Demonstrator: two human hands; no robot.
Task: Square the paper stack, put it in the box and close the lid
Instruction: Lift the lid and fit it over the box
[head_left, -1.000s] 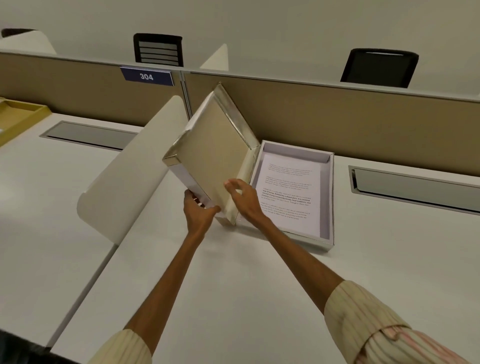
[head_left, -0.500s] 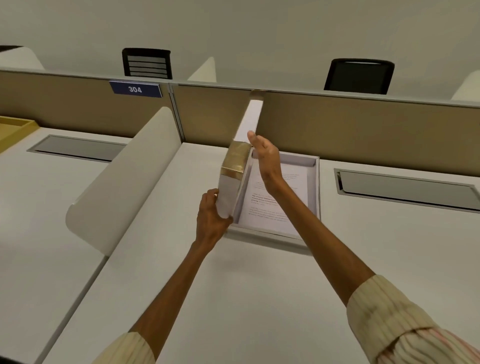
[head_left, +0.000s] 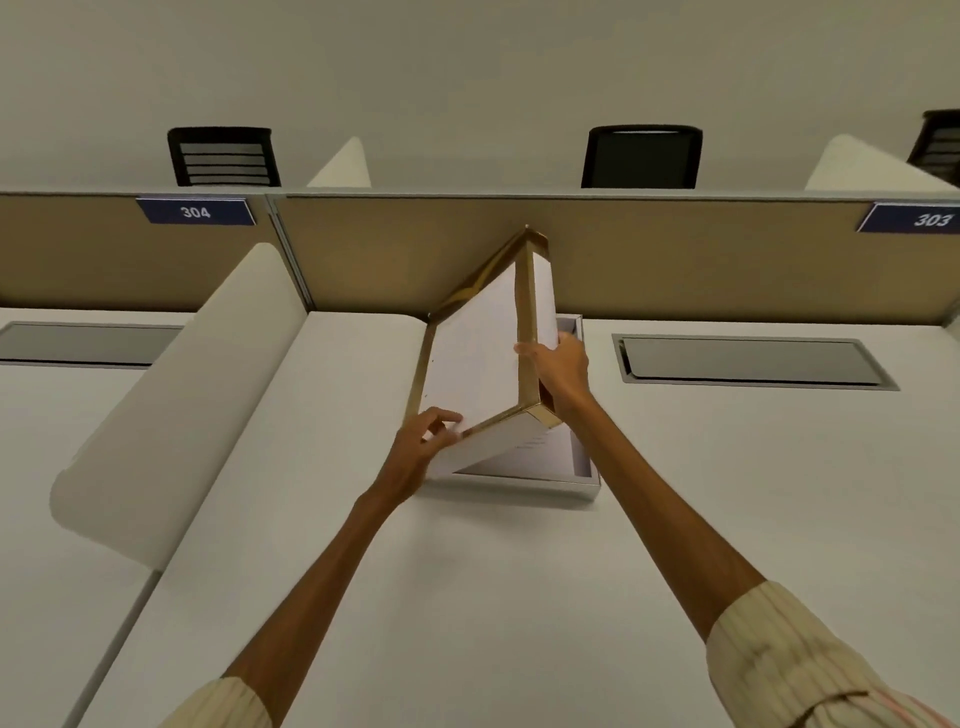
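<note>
Both my hands grip the lid (head_left: 480, 345), a white box lid with gold-edged rims. My left hand (head_left: 418, 452) pinches its near lower corner, thumb and fingers closed over the white top face and the gold rim there. My right hand (head_left: 563, 371) clamps the right-hand rim about midway along, thumb on the gold edge facing me, fingers wrapped behind. The lid is tilted steeply, its far corner raised high against the tan partition (head_left: 701, 260), its near edge low over the box (head_left: 587, 488). It hangs above the box, not seated on it; I cannot tell whether the low edge touches the box wall. The box is white and shallow, flat on the white desk (head_left: 467, 597), mostly hidden under the lid. The paper stack (head_left: 535, 447) lies inside it: a strip of a printed sheet shows below the lid's near edge, flat on the box floor. Left of the lid stands a curved white divider (head_left: 176, 395) between my desk and the next one. A grey cable hatch (head_left: 748, 361) is set into the desk to the right of the box. Blue number plates on the partition read 304 (head_left: 196, 211) and 303 (head_left: 930, 219). Black chair backs (head_left: 641, 156) show beyond it. Cream ribbed sleeves (head_left: 810, 660) are pushed up both my forearms.
</note>
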